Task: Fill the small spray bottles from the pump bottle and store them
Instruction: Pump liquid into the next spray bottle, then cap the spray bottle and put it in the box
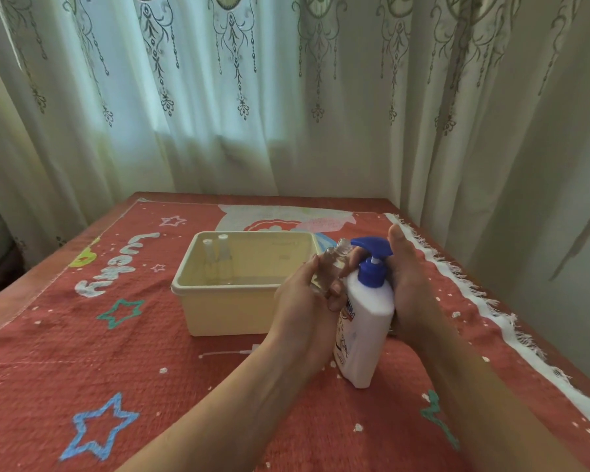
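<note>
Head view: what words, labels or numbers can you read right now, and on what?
"Lucky": white letters on the red tablecloth, seen turned round.
Pump bottle label: turned aside, too blurred to read.
Cream box inner wall: faint raised marks, unreadable.

Red cloth [191, 386] spread flat over the wooden counter [21, 294]. On the cloth's near left part, a blue star [99, 429]. Farther back on it, a green star [120, 311] and puffy white letters [116, 264]. Along the cloth's right edge, a white fringe [491, 308]. Behind the cloth, pale curtains [218, 97] with a dark leafy pattern, hanging down.
</note>
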Available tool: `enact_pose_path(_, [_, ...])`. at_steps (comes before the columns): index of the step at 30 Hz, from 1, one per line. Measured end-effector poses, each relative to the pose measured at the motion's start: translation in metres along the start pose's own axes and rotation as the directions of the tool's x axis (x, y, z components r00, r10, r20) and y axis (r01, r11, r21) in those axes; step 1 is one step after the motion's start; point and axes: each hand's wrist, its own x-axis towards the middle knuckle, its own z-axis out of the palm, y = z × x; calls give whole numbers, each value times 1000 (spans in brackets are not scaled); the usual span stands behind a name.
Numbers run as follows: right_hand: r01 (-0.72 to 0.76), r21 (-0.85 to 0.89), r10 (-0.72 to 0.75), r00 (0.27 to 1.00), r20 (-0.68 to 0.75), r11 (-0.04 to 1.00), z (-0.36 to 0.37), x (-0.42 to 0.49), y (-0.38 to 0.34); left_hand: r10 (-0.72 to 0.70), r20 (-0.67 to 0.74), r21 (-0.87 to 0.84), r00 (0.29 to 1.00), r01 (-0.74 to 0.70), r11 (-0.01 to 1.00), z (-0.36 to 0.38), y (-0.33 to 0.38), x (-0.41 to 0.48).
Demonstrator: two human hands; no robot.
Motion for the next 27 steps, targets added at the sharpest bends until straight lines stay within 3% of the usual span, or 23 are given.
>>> enact_pose_path(8, [23, -202, -46, 993, -111, 979, -3, 1, -10, -13, -8, -54, 1000, 13, 998, 4, 10, -9])
enact_pose_path(14, [127, -399, -198, 970, -142, 908, -5, 9, -34, 19, 11, -67, 1000, -18, 998, 14, 24, -23])
enact_pose_path(27, [290, -582, -232, 957, 175, 759, 80, -38, -88, 116, -38, -55, 993, -118, 992, 33, 70, -79])
